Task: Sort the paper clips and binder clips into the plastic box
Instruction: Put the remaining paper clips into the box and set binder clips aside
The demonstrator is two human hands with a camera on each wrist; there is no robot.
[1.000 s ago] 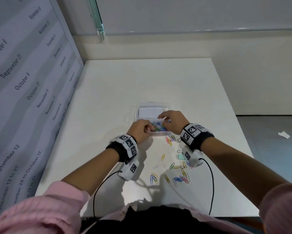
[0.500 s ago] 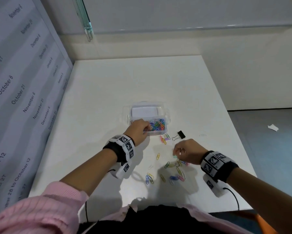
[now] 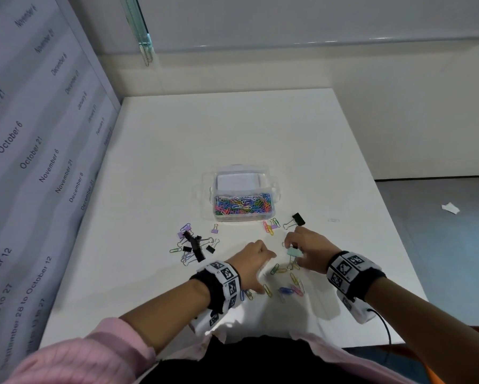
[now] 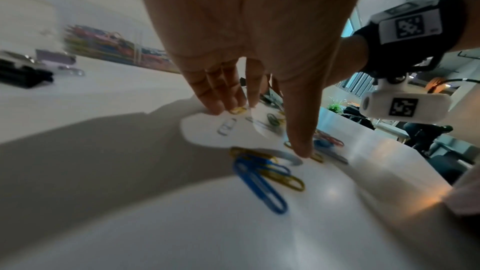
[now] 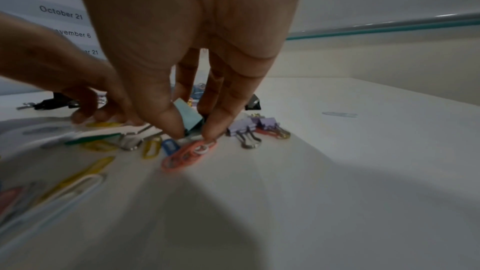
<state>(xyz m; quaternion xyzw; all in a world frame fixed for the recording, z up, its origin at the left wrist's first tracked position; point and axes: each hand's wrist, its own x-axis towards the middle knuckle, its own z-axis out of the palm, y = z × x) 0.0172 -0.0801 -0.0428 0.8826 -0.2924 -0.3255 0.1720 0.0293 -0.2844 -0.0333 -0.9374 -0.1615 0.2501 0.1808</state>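
Note:
The clear plastic box [image 3: 271,187] sits mid-table, its front compartment full of coloured paper clips [image 3: 244,204]. Loose paper clips [image 3: 286,285] lie on the table [image 3: 232,134] nearer to me. My right hand [image 3: 293,246] reaches into them and pinches a mint binder clip [image 3: 293,252] between thumb and fingers; the right wrist view shows that clip [image 5: 189,117] held just above an orange paper clip [image 5: 187,155]. My left hand [image 3: 256,259] is beside it, fingers [image 4: 218,100] straight down on the table by a yellow paper clip [image 4: 237,110], holding nothing.
A heap of black and purple binder clips [image 3: 194,243] lies left of my hands. One black binder clip [image 3: 298,218] and a few paper clips [image 3: 270,227] lie by the box's front right corner. A printed panel [image 3: 39,162] walls the table's left side.
My right hand left the box and came down onto the loose clips, taking the mint binder clip. My left hand then drew back from the box's front to the same clips.

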